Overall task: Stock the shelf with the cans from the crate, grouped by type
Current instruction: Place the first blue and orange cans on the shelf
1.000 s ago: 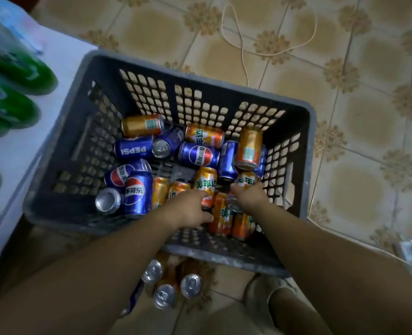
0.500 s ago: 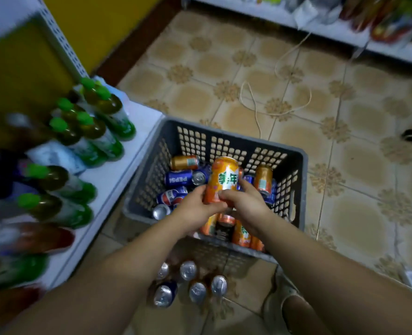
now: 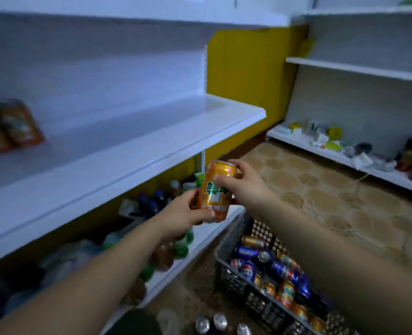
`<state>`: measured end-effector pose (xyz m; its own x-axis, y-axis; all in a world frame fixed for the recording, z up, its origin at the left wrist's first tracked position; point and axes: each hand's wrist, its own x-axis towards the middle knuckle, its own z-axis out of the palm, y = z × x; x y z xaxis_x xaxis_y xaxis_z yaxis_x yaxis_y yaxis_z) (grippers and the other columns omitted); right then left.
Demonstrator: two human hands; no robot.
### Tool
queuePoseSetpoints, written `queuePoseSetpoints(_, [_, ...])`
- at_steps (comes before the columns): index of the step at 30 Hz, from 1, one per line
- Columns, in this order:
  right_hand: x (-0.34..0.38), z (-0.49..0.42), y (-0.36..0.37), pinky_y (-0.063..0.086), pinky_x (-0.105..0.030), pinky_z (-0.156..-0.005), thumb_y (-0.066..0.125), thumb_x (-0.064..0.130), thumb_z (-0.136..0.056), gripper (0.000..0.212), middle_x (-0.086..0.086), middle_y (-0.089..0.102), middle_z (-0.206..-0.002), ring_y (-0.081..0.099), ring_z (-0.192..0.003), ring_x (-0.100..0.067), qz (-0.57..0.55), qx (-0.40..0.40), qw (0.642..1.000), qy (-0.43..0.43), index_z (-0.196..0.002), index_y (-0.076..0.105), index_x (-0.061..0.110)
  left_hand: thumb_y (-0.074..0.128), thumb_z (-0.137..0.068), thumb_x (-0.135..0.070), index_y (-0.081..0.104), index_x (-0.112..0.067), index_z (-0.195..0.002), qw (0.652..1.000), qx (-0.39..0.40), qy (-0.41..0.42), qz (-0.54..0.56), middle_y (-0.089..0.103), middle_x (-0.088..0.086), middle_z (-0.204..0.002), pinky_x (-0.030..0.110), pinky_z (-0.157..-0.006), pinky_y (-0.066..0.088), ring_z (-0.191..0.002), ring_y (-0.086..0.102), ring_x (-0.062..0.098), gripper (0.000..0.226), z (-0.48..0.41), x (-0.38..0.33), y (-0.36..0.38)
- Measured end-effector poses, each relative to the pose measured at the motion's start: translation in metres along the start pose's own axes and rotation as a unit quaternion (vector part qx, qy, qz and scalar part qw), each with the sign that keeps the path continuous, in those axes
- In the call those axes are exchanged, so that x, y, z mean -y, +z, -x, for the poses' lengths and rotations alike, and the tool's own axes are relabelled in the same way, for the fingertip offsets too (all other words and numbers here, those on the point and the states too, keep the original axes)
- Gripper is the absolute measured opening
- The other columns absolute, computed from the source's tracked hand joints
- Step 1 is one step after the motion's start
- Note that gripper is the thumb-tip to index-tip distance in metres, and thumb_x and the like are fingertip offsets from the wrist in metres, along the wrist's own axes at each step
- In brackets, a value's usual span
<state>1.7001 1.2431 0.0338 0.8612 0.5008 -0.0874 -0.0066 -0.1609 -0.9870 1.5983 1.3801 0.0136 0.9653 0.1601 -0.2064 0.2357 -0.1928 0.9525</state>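
Note:
An orange can point(image 3: 216, 192) with green lettering is upright in the air in front of the white shelf point(image 3: 118, 151). My left hand point(image 3: 188, 215) grips its lower part from the left. My right hand point(image 3: 244, 183) pinches its upper part from the right. Below them, at the lower right, the grey crate point(image 3: 231, 269) on the floor holds several blue and orange cans point(image 3: 279, 272). The white shelf board is bare near the can; blurred orange packs point(image 3: 9, 126) stand at its far left.
Green-capped bottles point(image 3: 176, 247) lie on the bottom shelf under my left arm. Three can tops point(image 3: 220, 322) stand on the tiled floor in front of the crate. A second shelf unit point(image 3: 349, 68) with small goods on its lowest board point(image 3: 320, 139) runs along the right.
Both hands have lifted one orange can out of the crate and up to the height of the white shelf. My view has swung from the crate up to the shelves.

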Motion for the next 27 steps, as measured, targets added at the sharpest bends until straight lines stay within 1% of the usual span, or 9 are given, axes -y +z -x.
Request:
queuePoseSetpoints(2, [0.034, 0.003, 0.041, 0.058, -0.042, -0.079, 0.08, 0.028, -0.072, 0.071, -0.001, 0.059, -0.11, 0.065, -0.095, -0.021, 0.016, 0.033, 0.998, -0.048, -0.132, 0.044, 0.022, 0.081, -0.065, -0.025, 0.056, -0.027, -0.106, 0.998, -0.057, 0.029, -0.016, 0.069, 0.0, -0.106, 0.029, -0.088, 0.051, -0.097, 0.066, 0.014, 0.048, 0.032, -0.012, -0.038])
queuePoseSetpoints(4, [0.062, 0.007, 0.082, 0.057, -0.039, -0.079, 0.08, 0.03, -0.072, 0.072, 0.001, 0.059, -0.108, 0.065, -0.093, -0.019, 0.032, 0.062, 0.994, -0.084, -0.133, 0.044, 0.024, 0.074, -0.078, -0.009, 0.055, -0.021, -0.108, 0.992, -0.11, 0.043, -0.048, 0.067, -0.003, -0.101, 0.022, -0.085, 0.05, -0.092, 0.063, 0.009, 0.037, 0.061, -0.018, -0.076])
queuePoseSetpoints(5, [0.073, 0.008, 0.103, 0.057, -0.041, -0.081, 0.08, 0.03, -0.071, 0.073, 0.001, 0.06, -0.107, 0.065, -0.093, -0.02, 0.037, 0.076, 0.992, -0.098, -0.134, 0.044, 0.024, 0.071, -0.081, -0.005, 0.055, -0.019, -0.111, 0.987, -0.141, 0.048, -0.064, 0.067, -0.004, -0.101, 0.023, -0.085, 0.05, -0.093, 0.063, 0.009, 0.037, 0.076, -0.02, -0.094])
queuePoseSetpoints(8, [0.098, 0.01, 0.162, 0.056, -0.045, -0.086, 0.079, 0.026, -0.075, 0.072, 0.002, 0.06, -0.107, 0.064, -0.097, -0.021, 0.05, 0.115, 0.983, -0.134, -0.137, 0.042, 0.02, 0.075, -0.079, -0.022, 0.048, -0.016, -0.133, 0.967, -0.223, 0.025, -0.121, 0.06, -0.002, -0.12, 0.031, -0.098, 0.045, -0.117, 0.057, 0.018, 0.06, 0.117, -0.015, -0.149])
queuePoseSetpoints(11, [0.11, 0.008, 0.21, 0.053, -0.044, -0.09, 0.078, 0.024, -0.076, 0.073, 0.0, 0.058, -0.115, 0.061, -0.103, -0.023, 0.069, 0.149, 0.975, -0.148, -0.137, 0.04, 0.022, 0.063, -0.088, -0.04, 0.038, -0.02, -0.144, 0.905, -0.299, -0.071, -0.294, 0.046, -0.001, -0.143, 0.028, -0.102, 0.035, -0.131, 0.044, 0.018, 0.064, 0.153, 0.003, -0.199])
queuePoseSetpoints(13, [0.113, 0.006, 0.233, 0.052, -0.042, -0.091, 0.077, 0.021, -0.077, 0.071, 0.0, 0.057, -0.116, 0.059, -0.104, -0.022, 0.081, 0.165, 0.971, -0.153, -0.137, 0.039, 0.022, 0.052, -0.09, -0.053, 0.032, -0.022, -0.147, 0.856, -0.306, -0.153, -0.387, 0.035, 0.001, -0.152, 0.032, -0.108, 0.031, -0.136, 0.036, 0.021, 0.067, 0.172, 0.021, -0.227])
queuePoseSetpoints(16, [0.113, -0.002, 0.26, 0.049, -0.038, -0.093, 0.077, 0.018, -0.078, 0.074, 0.003, 0.052, -0.114, 0.056, -0.106, -0.021, 0.099, 0.179, 0.966, -0.158, -0.14, 0.036, 0.022, 0.032, -0.087, -0.072, 0.016, -0.032, -0.151, 0.807, -0.265, -0.265, -0.457, 0.011, -0.006, -0.16, 0.052, -0.116, 0.01, -0.147, 0.01, 0.021, 0.078, 0.186, 0.043, -0.253])
queuePoseSetpoints(20, [0.113, -0.026, 0.287, 0.048, -0.036, -0.09, 0.076, 0.016, -0.078, 0.075, 0.003, 0.051, -0.113, 0.055, -0.104, -0.02, 0.104, 0.185, 0.963, -0.164, -0.141, 0.035, 0.021, 0.019, -0.081, -0.081, 0.001, -0.041, -0.15, 0.798, -0.256, -0.283, -0.467, -0.008, -0.011, -0.16, 0.061, -0.114, -0.002, -0.148, -0.007, 0.018, 0.083, 0.182, 0.059, -0.26])
queuePoseSetpoints(27, [0.111, -0.087, 0.325, 0.047, -0.034, -0.09, 0.071, 0.019, -0.084, 0.068, 0.0, 0.054, -0.117, 0.054, -0.11, -0.021, 0.122, 0.18, 0.955, -0.202, -0.141, 0.034, 0.018, 0.017, -0.08, -0.082, -0.001, -0.043, -0.15, 0.796, -0.269, -0.268, -0.472, -0.011, -0.014, -0.159, 0.058, -0.115, -0.006, -0.147, -0.01, 0.014, 0.082, 0.18, 0.068, -0.263])
